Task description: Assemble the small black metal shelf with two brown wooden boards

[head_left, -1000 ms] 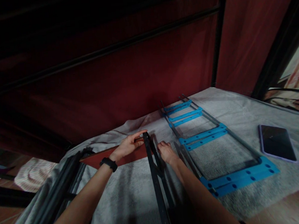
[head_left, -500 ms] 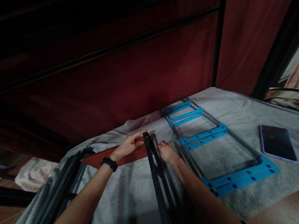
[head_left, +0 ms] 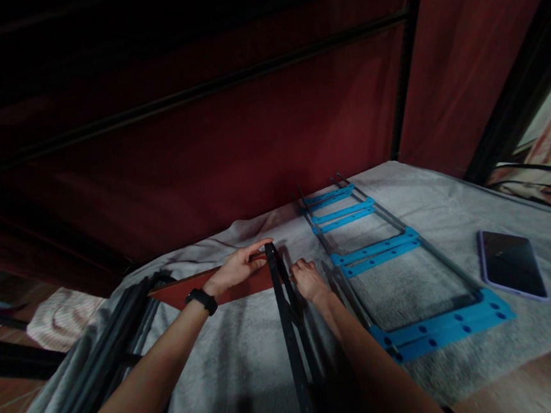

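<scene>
While the black bar [head_left: 289,334] runs lengthwise away from the person, its far tip sits in the narrow pinch grip of the left hand [head_left: 237,269], with the curled right hand [head_left: 308,281] just right of that grip, its own hold unclear.

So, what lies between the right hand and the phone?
In the head view, a frame with blue brackets lies flat on the grey blanket between the right hand and the phone.
</scene>
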The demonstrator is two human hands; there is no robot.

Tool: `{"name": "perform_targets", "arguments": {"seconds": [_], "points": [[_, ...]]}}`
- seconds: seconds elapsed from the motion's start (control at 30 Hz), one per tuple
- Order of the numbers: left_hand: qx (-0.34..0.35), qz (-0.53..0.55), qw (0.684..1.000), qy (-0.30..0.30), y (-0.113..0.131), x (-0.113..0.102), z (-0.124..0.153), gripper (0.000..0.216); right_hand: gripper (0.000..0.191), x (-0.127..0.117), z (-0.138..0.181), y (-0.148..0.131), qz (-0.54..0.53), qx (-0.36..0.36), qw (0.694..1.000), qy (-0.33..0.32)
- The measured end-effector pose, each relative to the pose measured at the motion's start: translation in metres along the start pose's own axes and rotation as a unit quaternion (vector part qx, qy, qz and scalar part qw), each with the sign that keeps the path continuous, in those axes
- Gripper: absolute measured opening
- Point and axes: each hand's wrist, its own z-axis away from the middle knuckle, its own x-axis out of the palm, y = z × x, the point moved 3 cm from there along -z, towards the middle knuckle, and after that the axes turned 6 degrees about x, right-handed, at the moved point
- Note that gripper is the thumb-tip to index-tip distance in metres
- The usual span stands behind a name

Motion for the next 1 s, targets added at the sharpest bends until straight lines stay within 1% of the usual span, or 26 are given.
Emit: {"name": "perform_targets", "arguments": {"seconds": [0.07, 0.2, 0.43, 0.67, 0.77, 0.87, 0.93, 1.0], "points": [[-0.001, 0.006, 1.000, -0.006, -0.001, 0.000, -0.001, 0.062, 0.028, -0.001, 0.000, 0.000, 0.005, 0.001, 1.000, 0.002], [-0.001, 0.015, 1.000, -0.004, -0.002, 0.000, 0.000, 0.063, 0.025, 0.000, 0.000, 0.001, 0.010, -0.014, 1.000, -0.003], [-0.003, 0.029, 1.000, -0.009, -0.002, 0.000, 0.000, 0.064, 0.028, 0.004, -0.002, 0.004, 0.001, -0.014, 1.000, 0.014], [0.004, -0.009, 1.000, -0.007, -0.001, -0.001, 0.000, 0.062, 0.023, 0.007, -0.004, 0.004, -0.009, -0.025, 0.999, 0.019], [0.010, -0.051, 0.999, -0.003, 0.000, -0.002, 0.001, 0.060, 0.021, 0.008, -0.005, 0.004, -0.014, -0.021, 0.999, 0.026], [0.017, -0.120, 0.993, 0.006, 0.002, -0.004, 0.003, 0.057, 0.023, 0.009, -0.004, 0.004, -0.016, -0.024, 0.999, 0.027], [0.015, -0.182, 0.983, 0.007, 0.004, -0.004, 0.005, 0.055, 0.025, 0.009, -0.004, 0.004, -0.015, -0.028, 0.999, 0.025], [0.014, -0.257, 0.966, 0.001, 0.007, -0.003, 0.007, 0.053, 0.027, 0.010, -0.004, 0.004, -0.014, -0.030, 0.999, 0.023]]}}
